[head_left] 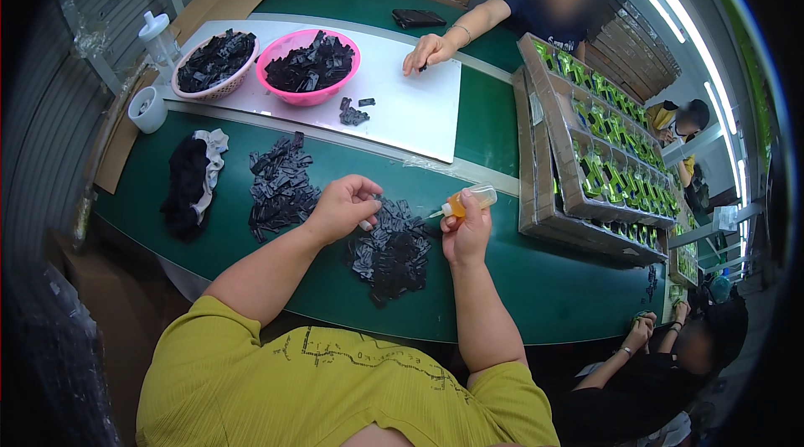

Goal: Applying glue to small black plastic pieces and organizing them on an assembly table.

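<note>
My right hand [466, 232] is closed around a small clear squeeze bottle [481, 195] with orange liquid inside. The bottle lies tilted, its thin nozzle pointing left toward my other hand. My left hand [342, 209] has its fingers curled into a pinch; whatever is between the fingertips is too small to make out. Just beneath and between both hands spreads a pile of small flat black plastic pieces [389, 253]. A second pile of similar black pieces [280, 183] rests on the green table [335, 300], left of my left hand.
A pink bowl [306, 98] and a pale pink basket [219, 91], both full of black pieces, stand on a white board [402, 116]. A bundled dark cloth [188, 187] lies left. Cardboard trays [548, 225] of green-packed items are stacked right. Across the table, a co-worker's hand [429, 53] reaches in.
</note>
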`<state>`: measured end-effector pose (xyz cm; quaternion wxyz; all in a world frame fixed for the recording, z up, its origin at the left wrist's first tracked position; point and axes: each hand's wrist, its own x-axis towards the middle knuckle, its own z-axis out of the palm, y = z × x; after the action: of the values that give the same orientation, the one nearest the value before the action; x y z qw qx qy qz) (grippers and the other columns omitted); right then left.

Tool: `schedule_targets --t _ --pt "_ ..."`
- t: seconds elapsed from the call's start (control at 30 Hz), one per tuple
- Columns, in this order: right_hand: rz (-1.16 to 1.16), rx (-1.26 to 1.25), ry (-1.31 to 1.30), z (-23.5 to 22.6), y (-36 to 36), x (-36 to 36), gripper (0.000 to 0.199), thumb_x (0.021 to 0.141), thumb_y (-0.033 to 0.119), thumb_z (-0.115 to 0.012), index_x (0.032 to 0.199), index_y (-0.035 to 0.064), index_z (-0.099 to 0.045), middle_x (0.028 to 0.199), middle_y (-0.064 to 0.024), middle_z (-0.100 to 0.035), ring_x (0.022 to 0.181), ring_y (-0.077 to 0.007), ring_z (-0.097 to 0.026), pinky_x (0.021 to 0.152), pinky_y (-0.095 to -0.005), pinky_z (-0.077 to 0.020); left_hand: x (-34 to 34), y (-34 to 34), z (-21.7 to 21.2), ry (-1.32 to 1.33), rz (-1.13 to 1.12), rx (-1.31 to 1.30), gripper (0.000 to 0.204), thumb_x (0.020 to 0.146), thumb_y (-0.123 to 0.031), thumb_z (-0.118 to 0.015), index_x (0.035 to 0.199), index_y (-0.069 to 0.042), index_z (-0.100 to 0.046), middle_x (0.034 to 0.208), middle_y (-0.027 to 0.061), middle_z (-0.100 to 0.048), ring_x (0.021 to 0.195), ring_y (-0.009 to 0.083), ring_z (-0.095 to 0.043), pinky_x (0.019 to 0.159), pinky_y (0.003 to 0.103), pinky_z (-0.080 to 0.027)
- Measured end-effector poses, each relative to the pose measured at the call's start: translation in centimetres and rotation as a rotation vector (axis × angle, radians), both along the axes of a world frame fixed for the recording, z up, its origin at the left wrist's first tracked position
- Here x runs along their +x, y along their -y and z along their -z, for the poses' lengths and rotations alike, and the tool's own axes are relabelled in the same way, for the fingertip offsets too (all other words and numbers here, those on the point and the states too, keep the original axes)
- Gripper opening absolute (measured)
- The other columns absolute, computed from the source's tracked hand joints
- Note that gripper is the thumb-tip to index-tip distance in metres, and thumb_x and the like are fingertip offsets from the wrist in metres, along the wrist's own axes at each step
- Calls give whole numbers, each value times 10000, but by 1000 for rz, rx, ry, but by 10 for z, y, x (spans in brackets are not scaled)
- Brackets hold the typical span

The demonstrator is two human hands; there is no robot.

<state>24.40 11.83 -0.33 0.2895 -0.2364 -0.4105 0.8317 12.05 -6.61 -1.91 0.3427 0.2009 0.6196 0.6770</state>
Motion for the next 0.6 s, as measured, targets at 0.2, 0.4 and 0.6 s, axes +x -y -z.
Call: schedule_targets --t 0.2,0.4,0.6 --pt "3 1 2 -1 0 0 171 866 192 -618 928 119 -477 755 -8 -542 485 -71 -452 421 -219 -358 1 0 -2 1 1 3 262 813 9 -611 1065 58 -554 816 77 -584 630 132 -628 536 237 -531" --pt "11 6 3 -2 -1 -1 170 870 189 -616 934 112 -478 750 -14 -538 488 -72 -455 414 -214 -362 -1 -2 -2 -11 3 -5 245 816 5 -619 1050 48 -559 809 77 -594 628 123 -624 531 236 -523" --pt "-10 35 5 3 -4 -1 157 878 203 -601 901 105 -480 746 -39 -540 494 -72 -451 415 -208 -360 -1 -1 2 -63 -1 -19 244 819 -16 -634 1043 51 -563 799 72 -602 618 122 -625 529 233 -515"
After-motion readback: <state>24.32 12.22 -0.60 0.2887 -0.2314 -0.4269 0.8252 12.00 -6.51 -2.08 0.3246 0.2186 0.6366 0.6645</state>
